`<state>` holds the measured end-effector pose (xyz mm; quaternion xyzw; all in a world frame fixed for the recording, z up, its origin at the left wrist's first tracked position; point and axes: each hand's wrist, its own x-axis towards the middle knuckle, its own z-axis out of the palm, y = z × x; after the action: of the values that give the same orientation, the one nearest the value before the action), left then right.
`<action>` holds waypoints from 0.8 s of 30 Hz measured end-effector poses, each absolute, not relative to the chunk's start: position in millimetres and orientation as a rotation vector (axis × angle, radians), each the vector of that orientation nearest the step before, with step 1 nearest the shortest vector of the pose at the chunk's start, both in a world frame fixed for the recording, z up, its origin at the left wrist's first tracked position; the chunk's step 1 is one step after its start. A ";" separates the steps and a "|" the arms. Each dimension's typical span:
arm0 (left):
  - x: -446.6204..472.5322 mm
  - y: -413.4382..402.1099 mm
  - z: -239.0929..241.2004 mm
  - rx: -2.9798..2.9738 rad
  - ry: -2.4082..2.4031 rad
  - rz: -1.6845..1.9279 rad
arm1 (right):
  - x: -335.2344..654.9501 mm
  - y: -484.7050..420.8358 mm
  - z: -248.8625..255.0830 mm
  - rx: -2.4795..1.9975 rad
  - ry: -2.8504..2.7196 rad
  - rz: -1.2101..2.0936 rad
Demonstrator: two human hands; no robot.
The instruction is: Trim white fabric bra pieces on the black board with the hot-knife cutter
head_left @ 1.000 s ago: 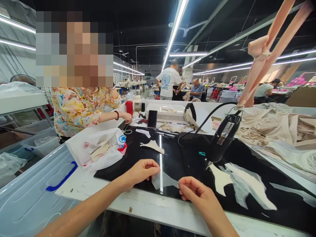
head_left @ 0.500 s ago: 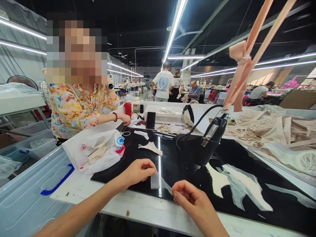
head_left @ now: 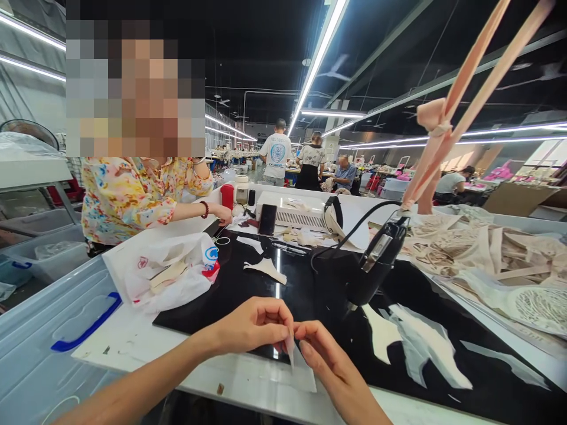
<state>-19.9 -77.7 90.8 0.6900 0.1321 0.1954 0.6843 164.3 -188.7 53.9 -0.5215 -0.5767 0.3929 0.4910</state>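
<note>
Just over the front edge of the black tabletop board (head_left: 323, 295), a small sheer white piece of fabric (head_left: 305, 376) hangs down, folded. My left hand (head_left: 259, 324) pinches its upper edge between thumb and fingers. Close beside it is my right hand (head_left: 330, 363), its thumb and index finger slightly apart at the fabric; I see nothing firmly gripped there. A black handheld cutting machine (head_left: 376, 260) stands on the board beyond my right hand. To its right lie a cream cut piece (head_left: 381, 335) and sheer white pieces (head_left: 411, 348).
A white plastic bag (head_left: 168, 283) holding cream pieces lies at left, near a clear bin with a blue handle (head_left: 88, 324). Across the table a co-worker in a floral shirt (head_left: 128, 200) rests a hand near a phone (head_left: 267, 219). Beige lace garments (head_left: 491, 248) are heaped at right.
My hands have come together and the fabric, stretched between them before, now hangs folded from my left hand. My right fingers have parted from its corner. The view has shifted slightly.
</note>
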 end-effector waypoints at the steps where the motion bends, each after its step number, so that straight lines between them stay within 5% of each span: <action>1: -20.1 -76.5 90.5 1.545 0.291 0.442 | 161.7 -188.1 53.3 -1.263 -1.391 0.957; 24: -20.9 -32.9 30.9 2.401 0.456 0.645 | 180.6 -150.1 19.3 -1.669 -1.851 0.149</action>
<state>-20.9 -32.9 30.9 0.9055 0.1719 0.2434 0.3022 180.6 -150.1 19.3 -0.6341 -0.7031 0.0566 0.3167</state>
